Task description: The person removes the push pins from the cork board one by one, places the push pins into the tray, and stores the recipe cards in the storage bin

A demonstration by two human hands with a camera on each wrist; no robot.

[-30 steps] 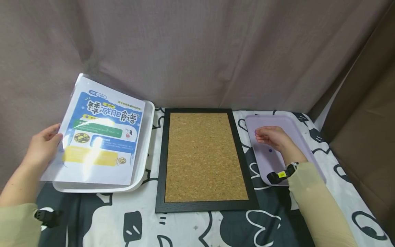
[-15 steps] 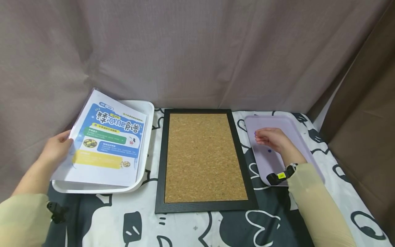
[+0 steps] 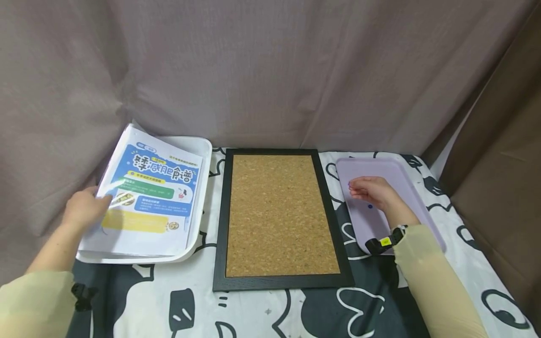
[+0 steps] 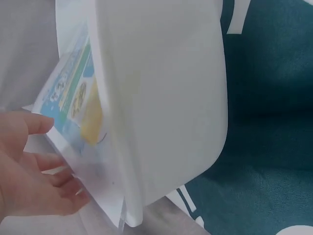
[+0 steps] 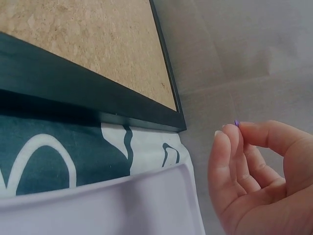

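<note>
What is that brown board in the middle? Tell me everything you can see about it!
The cork board is a tall rectangle with a speckled, tan cork face and a plain black frame all around it. It lies flat on the black-and-white patterned cloth, between the white tray and the lilac tray. Its face is bare, with nothing pinned to it. Neither hand touches it. The right wrist view shows a corner of it, with the frame standing a little above the cloth.

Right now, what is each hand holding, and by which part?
The left hand holds the laminated poster by its left edge. The right hand pinches a tiny purple pin between thumb and fingertips; which part cannot be told.
</note>
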